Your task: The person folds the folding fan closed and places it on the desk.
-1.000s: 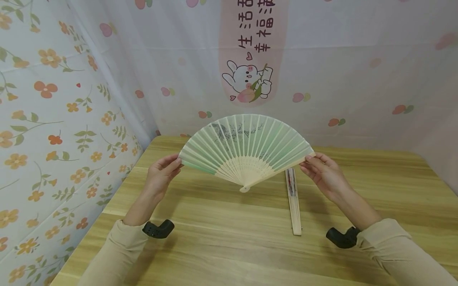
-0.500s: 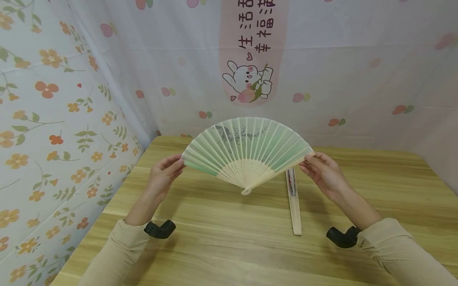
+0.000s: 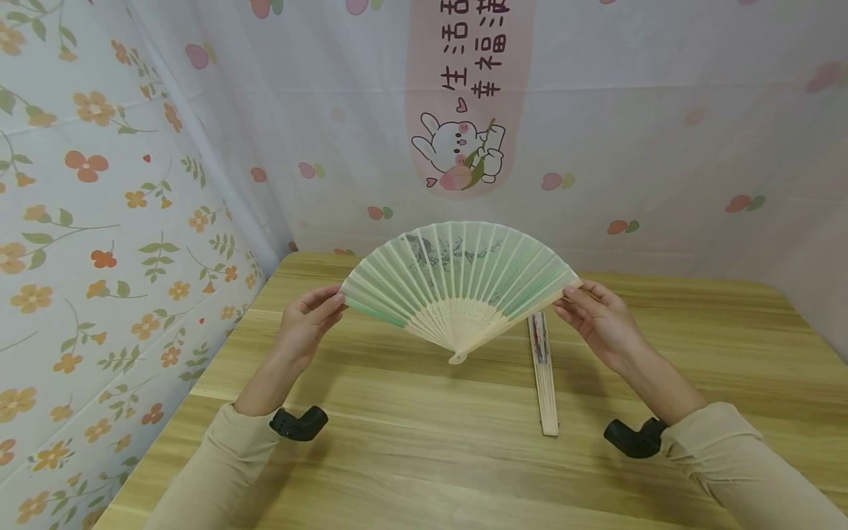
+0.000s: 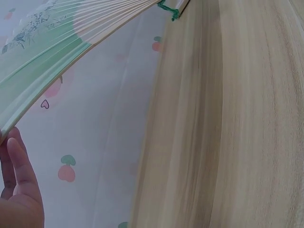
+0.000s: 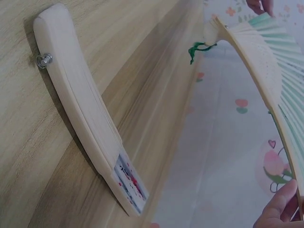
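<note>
A pale green folding fan [image 3: 457,272], spread wide, is held up over the table between both hands. Dark branches are printed on its leaf, and its pivot points down toward the person. My left hand [image 3: 306,327] pinches the outer tip of the left edge between thumb and fingers. At the opposite tip, my right hand [image 3: 603,320] pinches the end of the right guard stick. A green cord [image 5: 200,47] hangs from the pivot in the right wrist view. Below the right side lies a second folding fan [image 3: 545,383], folded, with a metal ring at its pivot end [image 5: 45,60].
The wooden table [image 3: 411,456] spreads beneath the arms. White cloth with a rabbit print [image 3: 460,143] hangs behind it, and a flower-patterned cloth [image 3: 99,258] stands along the left. Each wrist wears a black camera mount [image 3: 299,424].
The left hand has shifted slightly right, toward the other hand, and the spread fan has narrowed a little and dipped lower. The right hand is almost still; the folded fan has not moved.
</note>
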{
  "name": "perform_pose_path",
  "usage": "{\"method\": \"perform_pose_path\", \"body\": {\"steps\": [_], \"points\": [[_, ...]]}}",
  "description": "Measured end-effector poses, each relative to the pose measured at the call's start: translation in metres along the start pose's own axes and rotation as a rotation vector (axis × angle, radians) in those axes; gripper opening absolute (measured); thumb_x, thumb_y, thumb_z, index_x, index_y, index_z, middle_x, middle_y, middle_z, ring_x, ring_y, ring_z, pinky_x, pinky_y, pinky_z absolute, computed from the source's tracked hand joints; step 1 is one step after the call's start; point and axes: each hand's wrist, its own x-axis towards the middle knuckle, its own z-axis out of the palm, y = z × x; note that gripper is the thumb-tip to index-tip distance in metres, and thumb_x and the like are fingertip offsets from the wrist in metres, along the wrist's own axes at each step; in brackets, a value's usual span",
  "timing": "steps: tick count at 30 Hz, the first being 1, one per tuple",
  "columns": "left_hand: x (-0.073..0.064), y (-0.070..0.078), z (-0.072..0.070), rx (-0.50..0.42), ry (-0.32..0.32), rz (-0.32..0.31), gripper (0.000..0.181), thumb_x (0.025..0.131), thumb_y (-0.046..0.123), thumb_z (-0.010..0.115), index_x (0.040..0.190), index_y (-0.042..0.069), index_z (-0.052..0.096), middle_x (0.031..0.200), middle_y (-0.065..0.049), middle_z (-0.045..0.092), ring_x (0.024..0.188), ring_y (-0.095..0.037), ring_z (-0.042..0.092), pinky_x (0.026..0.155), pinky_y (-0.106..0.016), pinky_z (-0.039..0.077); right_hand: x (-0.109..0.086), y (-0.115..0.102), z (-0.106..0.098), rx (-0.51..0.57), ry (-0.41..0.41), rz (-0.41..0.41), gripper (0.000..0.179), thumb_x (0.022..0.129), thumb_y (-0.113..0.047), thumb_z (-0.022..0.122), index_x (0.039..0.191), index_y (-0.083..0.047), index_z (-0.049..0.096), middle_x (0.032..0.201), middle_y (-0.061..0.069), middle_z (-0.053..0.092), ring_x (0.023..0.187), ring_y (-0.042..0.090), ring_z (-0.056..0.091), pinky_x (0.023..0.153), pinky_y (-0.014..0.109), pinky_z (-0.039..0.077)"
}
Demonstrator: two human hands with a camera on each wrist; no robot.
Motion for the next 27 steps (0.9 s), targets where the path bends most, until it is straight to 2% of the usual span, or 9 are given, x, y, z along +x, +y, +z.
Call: {"method": "perform_pose_path", "body": {"steps": [27], "points": [[0.0016,-0.0037,0.0093,0.016,-0.035,0.016,0.016,0.087,0.005,0.056,0.087,0.019,0.065,0.088,0.004,0.061,0.080,-0.008,0.059,0.074,-0.018,0.047,-0.0011,-0.0010,0.0048,-0.011,-0.013,0.011,0.005,0.089,-0.003,0.050,0.088,-0.006,0.054,0.084,0.004,0.059,0.079,0.014,0.059,0.076,0.022,0.049]]}}
